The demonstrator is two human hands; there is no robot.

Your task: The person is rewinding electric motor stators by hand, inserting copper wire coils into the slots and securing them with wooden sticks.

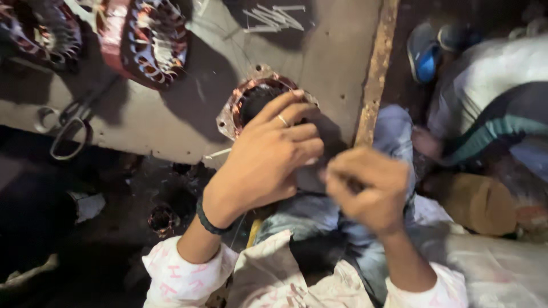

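A grey bench (319,45) with a rusty edge strip fills the upper half of the frame, and on it, just above centre, sits a small motor stator (240,105) with a metal flange and copper windings showing around its dark bore. Two larger wound stators (145,40) lie at the upper left, their coils laced with pale thread, and a pair of scissors (71,122) rests near the bench's left edge. At the upper right another person (491,97) in a striped top crouches on the floor, apart from the work. The left hand (271,157), wearing a ring and a dark wristband, lies over the small stator with fingers curled onto its rim and bore, gripping it. The right hand (368,185) is closed in a pinch just to the right of it, at centre frame; what it pinches is too blurred to tell, perhaps a fine wire. Judging from this, the work goes best if the left hand keeps the stator steady while the right draws evenly, without kinking the copper.
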